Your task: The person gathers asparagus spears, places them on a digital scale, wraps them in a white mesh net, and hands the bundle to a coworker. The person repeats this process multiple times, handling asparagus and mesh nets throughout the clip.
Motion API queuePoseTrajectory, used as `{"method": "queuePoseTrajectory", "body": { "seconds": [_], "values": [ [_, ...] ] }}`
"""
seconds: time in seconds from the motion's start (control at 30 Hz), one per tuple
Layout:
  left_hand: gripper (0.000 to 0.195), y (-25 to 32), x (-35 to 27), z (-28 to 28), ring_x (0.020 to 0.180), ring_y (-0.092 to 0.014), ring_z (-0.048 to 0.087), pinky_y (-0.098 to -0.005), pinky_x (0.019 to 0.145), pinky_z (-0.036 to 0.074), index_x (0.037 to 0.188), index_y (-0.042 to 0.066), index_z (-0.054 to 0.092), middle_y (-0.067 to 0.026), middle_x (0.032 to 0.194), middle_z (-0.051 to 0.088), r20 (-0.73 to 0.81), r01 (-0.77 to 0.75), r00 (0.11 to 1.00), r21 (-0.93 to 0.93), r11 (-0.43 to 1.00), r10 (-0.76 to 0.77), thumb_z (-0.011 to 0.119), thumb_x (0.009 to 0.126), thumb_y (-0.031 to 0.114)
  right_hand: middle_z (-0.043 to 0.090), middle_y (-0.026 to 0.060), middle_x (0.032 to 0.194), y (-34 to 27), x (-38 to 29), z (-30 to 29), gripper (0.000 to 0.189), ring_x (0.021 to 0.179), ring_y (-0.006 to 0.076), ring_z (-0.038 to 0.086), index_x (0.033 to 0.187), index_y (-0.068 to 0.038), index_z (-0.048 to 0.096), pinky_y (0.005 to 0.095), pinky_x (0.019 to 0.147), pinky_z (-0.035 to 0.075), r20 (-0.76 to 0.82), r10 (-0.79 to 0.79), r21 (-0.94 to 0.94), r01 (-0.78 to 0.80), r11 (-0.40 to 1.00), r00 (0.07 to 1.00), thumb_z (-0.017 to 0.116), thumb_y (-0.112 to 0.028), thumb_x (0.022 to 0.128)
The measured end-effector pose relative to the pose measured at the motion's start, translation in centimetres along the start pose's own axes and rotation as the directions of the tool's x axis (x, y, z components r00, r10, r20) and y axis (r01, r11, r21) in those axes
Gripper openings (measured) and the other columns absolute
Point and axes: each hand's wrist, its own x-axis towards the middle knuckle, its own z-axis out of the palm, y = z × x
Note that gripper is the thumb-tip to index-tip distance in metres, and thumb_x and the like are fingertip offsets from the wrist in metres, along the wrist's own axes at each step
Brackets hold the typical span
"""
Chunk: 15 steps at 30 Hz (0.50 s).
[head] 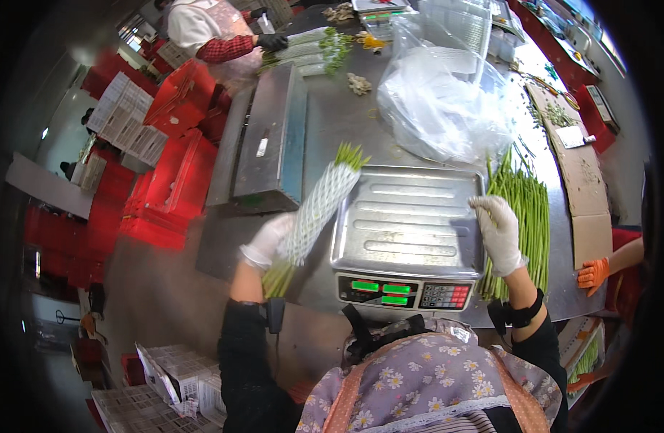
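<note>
My left hand (272, 238), in a thin whitish glove, grips the lower part of a bundle of green stems (353, 157). A white foam net sleeve (321, 208) wraps the bundle, with stem ends out at both ends. The bundle slants over the left edge of the digital scale (407, 216), whose steel pan bears nothing. My right hand (497, 233), gloved likewise, hovers at the pan's right edge with fingers loosely bent and nothing visible in them. Right beside it lies a loose heap of long green stems (526, 233). The scale's green displays are lit.
A steel trough-like box (269, 140) stands left of the scale. Behind the scale sits a clear plastic bag (440, 103) of white packing. Cardboard (586, 200) lines the right side, near a co-worker's orange-gloved hand (594, 275). Another person (218, 43) handles sleeved bundles (310, 51). Red crates (175, 173) stand left.
</note>
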Motion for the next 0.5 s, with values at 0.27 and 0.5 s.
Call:
{"method": "queuePoseTrajectory", "body": {
  "seconds": [0.27, 0.5],
  "values": [
    [0.026, -11.9, 2.8, -5.0, 0.087, -0.025, 0.067, -0.0372, 0.078, 0.051, 0.101, 0.003, 0.067, -0.0139, 0.095, 0.070, -0.383, 0.232, 0.923, 0.637, 0.736, 0.041, 0.052, 0.095, 0.024, 0.065, 0.0098, 0.085, 0.0, -2.2, 2.4, 0.012, 0.082, 0.0301, 0.061, 0.091, -0.008, 0.069, 0.0387, 0.075, 0.048, 0.174, -0.050, -0.180, 0.082, 0.980, 0.984, 0.064, -0.003, 0.082],
    [0.022, -9.3, 3.1, -1.3, 0.095, -0.040, 0.059, -0.0478, 0.083, 0.047, 0.086, 0.008, 0.068, -0.0180, 0.100, 0.063, -0.530, 0.443, 0.796, 0.839, 0.316, 0.291, 0.050, 0.085, 0.021, 0.067, 0.0126, 0.088, 2.1, 4.8, 0.1, 0.012, 0.082, 0.0313, 0.064, 0.096, -0.006, 0.070, 0.0369, 0.075, 0.050, 0.011, -0.105, -0.336, 0.103, 0.936, 0.994, 0.062, -0.008, 0.087]
  ]
}}
